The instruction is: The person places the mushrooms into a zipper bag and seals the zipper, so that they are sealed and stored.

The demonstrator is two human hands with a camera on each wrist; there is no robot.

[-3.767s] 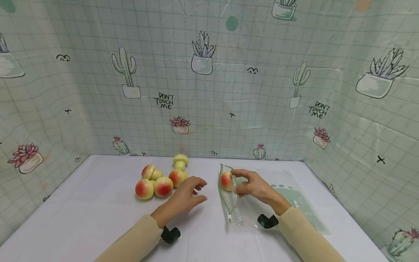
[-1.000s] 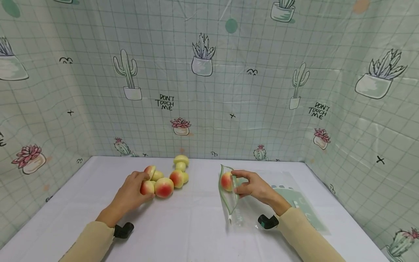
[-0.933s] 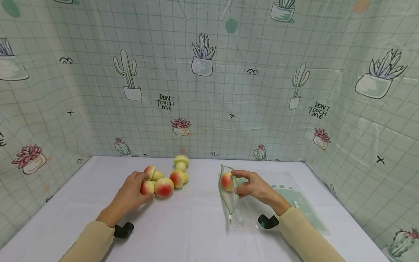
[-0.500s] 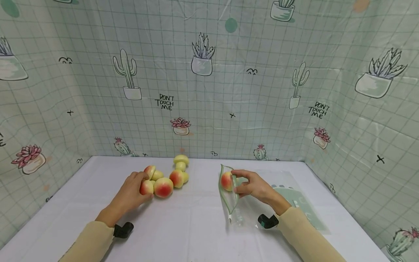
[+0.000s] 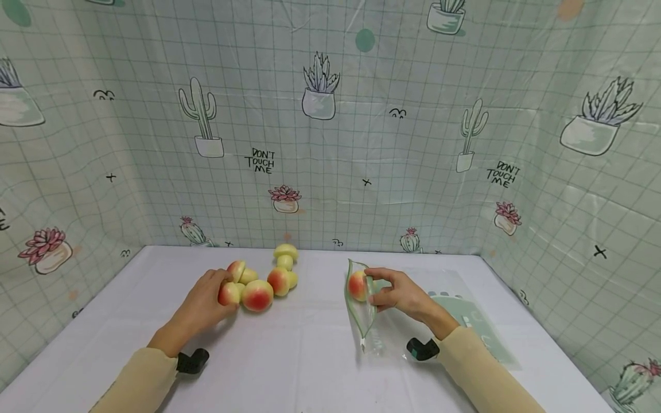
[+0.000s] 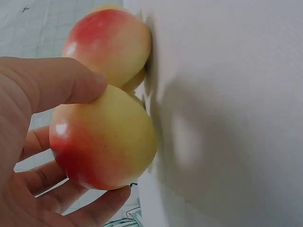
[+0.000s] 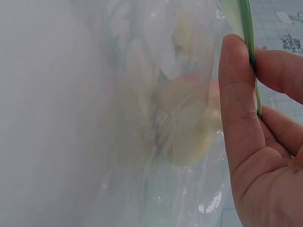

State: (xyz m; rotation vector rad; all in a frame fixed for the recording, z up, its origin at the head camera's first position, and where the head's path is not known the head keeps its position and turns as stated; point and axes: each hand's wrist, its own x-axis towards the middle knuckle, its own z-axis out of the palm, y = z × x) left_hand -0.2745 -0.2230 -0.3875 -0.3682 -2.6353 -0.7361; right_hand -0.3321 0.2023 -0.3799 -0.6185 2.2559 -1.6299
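Note:
My left hand [image 5: 203,301] grips a mushroom [image 6: 106,142] with a smooth red-and-yellow cap, thumb over one side and fingers curled round the other. Its stem is mostly hidden. Right beside it sits another red-and-yellow mushroom [image 5: 257,295]. On the right, my right hand [image 5: 400,293] pinches the green zip edge [image 7: 249,38] of a clear plastic bag [image 5: 382,338], thumb against fingers. The bag's mouth gapes, and a red-and-yellow mushroom [image 5: 357,285] shows inside it. Through the plastic in the right wrist view, yellow and reddish shapes look blurred.
Behind the gripped mushroom, one tilted mushroom [image 5: 249,276] shows its stem. Another mushroom [image 5: 279,281] and an all-yellow mushroom [image 5: 286,251] stand farther back. The bag's green-printed part [image 5: 475,321] lies flat on the white table [image 5: 310,367]. A patterned curtain [image 5: 330,149] surrounds the table.
My left hand went from mid-table, fingers apart, leftward to the mushrooms and took hold of one. That mushroom has shifted slightly left. The right hand and bag stayed in place.

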